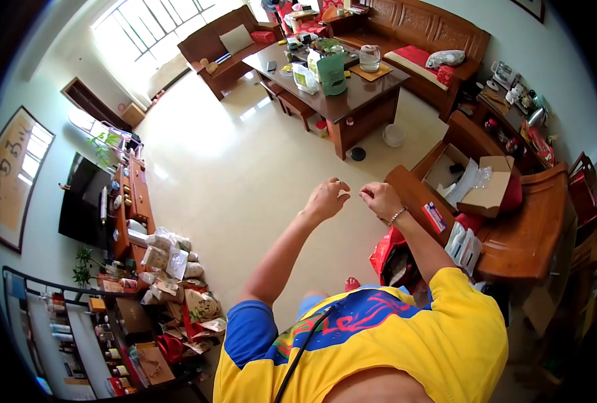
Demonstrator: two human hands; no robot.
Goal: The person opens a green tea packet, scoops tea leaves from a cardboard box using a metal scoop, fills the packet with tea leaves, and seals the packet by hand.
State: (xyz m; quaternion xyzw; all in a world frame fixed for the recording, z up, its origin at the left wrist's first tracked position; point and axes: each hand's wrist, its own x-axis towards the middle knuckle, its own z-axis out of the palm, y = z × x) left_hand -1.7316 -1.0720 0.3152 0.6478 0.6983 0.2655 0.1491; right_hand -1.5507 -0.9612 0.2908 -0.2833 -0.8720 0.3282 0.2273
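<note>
Both hands are raised in front of the body, over the tiled floor (pixel 245 168), a small gap between them. My left hand (pixel 325 199) has its fingers curled, thumb and fingertips slightly apart, and nothing shows between them. Facing it, my right hand (pixel 381 200) has thumb and fingers pinched together; anything held there is too small to make out. A bracelet (pixel 398 215) is on the right wrist. Just right of that hand is the wooden seat (pixel 412 201), with a small red and white box (pixel 434 217) on it. Below it stands a red bag (pixel 387 250).
An open cardboard box (pixel 486 195) sits on the wooden seat at the right. Ahead is a dark table (pixel 352 101) with a green pouch (pixel 332 74) and a glass jug (pixel 370 58). Piled bags (pixel 177 262) and a shelf (pixel 63 329) are at the left.
</note>
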